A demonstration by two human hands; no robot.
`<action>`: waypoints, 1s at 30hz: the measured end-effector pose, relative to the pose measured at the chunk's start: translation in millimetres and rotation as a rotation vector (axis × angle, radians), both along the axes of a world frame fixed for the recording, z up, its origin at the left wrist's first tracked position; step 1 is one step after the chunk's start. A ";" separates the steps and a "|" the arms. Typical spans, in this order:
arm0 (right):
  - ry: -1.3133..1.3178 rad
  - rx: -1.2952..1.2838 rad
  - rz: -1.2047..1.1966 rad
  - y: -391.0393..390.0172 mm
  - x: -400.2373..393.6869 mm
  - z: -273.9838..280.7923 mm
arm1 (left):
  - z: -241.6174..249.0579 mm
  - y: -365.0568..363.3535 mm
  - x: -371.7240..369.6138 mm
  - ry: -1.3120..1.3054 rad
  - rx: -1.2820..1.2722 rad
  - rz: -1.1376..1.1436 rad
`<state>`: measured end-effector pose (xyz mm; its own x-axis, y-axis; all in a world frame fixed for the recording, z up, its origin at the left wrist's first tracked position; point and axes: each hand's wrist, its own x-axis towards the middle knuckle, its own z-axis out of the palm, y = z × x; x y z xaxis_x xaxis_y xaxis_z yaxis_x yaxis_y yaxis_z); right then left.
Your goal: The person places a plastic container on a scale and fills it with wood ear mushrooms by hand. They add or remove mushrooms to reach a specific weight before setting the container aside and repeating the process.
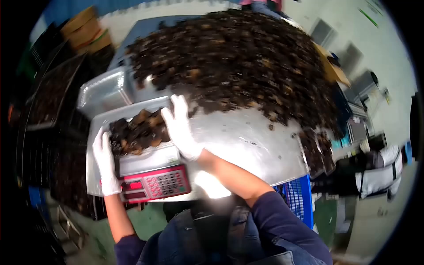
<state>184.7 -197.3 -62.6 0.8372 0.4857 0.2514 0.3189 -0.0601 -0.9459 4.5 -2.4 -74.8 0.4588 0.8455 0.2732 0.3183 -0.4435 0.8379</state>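
Observation:
A red-framed digital scale (pixel 154 183) with a lit display stands near the table's front edge. On it rests a clear container of dark brown, leafy pieces (pixel 139 132). My left hand (pixel 105 163), in a white glove, lies along the container's left side with its fingers extended. At the right side is my right hand (pixel 180 128), also gloved, its fingers stretched out and spread beside the container's back right corner. Whether either palm presses on the container cannot be made out. A large heap of the same dark pieces (pixel 238 57) covers the back of the metal table (pixel 247 145).
Stacked clear containers (pixel 106 90) stand behind the scale on the left. Dark crates (pixel 53 92) and cardboard boxes (pixel 86 31) are at the far left. A blue basket (pixel 300 198) sits below the table's right front edge. Part of another person (pixel 265 6) shows at the back.

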 end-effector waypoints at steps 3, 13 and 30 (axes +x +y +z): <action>0.302 0.284 0.004 -32.7 10.1 2.4 | -9.5 -14.3 18.7 -0.092 -0.014 -0.095; 0.110 0.194 -0.433 -302.8 31.7 2.1 | 34.9 -234.0 151.6 0.013 -0.003 -0.628; -0.088 0.343 -1.223 -585.5 71.4 -60.5 | -15.9 -571.4 416.4 0.146 -0.062 -1.496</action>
<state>256.1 -782.8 -123.1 0.6651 -0.6890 0.2880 0.2910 -0.1161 -0.9497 420.9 -573.8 -90.7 0.9039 -0.4068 0.1321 -0.3032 -0.3915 0.8688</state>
